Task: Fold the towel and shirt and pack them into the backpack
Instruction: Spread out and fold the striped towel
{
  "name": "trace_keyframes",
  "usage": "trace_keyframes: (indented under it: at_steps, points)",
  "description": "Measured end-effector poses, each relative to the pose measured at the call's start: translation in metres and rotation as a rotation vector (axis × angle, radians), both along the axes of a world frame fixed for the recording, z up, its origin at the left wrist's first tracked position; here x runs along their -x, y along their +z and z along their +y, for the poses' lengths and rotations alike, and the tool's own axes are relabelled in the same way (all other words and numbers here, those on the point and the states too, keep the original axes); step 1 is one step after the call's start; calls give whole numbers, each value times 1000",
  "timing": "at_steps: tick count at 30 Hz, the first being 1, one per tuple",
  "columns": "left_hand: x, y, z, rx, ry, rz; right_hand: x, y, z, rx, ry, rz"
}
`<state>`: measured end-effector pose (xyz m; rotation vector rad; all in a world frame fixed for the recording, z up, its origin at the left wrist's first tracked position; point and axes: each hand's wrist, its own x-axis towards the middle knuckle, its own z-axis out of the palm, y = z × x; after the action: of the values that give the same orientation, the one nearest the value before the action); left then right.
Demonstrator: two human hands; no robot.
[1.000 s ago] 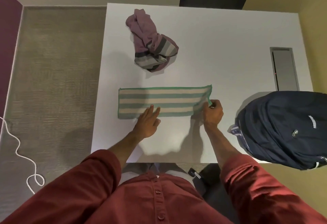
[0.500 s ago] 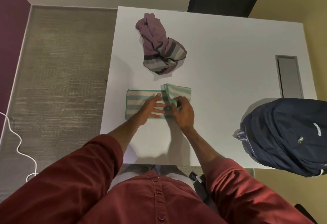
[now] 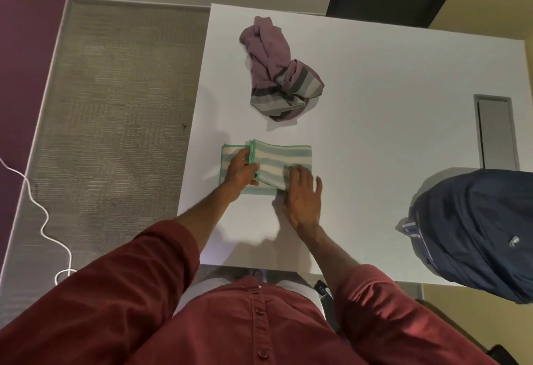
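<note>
The worn shirt point(image 3: 202, 336) is dark red, with matching buttons point(image 3: 259, 312) down the front. Long sleeves point(image 3: 129, 272) end at the forearms.

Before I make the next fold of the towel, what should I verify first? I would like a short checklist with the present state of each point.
1. The towel has its layers aligned: not ok; the lower layer shows at the left, past the upper edge.
2. The right hand lies flat on the towel: ok.
3. The left hand grips the upper edge: cannot tell.
4. The shirt is folded: not ok; it lies crumpled beyond the towel.
5. The backpack is open for packing: cannot tell.
</note>
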<state>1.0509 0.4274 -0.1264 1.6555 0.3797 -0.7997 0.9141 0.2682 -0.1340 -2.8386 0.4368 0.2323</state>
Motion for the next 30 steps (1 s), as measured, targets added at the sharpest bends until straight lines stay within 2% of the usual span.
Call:
trace_keyframes:
  at_steps: [5, 14, 19, 23, 27, 29, 30]
  points:
    - [-8, 3, 27, -17, -88, -85, 8, -14, -7, 24, -12, 92]
    - [4, -19, 78, -430, -96, -275, 4, -9, 5, 25, 40, 148]
    - [7, -27, 82, -571, -75, -272, 2, -9, 8, 39, 69, 186]
    - [10, -32, 82, -569, -47, -209, -1, -14, 5, 92, 110, 190]
    - [12, -36, 81, -676, -66, -234, 1, -20, 4, 128, 99, 208]
    - [16, -38, 81, -735, -118, -313, 3, -18, 3, 113, 83, 193]
    - [18, -39, 82, -774, -179, -413, 3, -17, 3, 97, 78, 170]
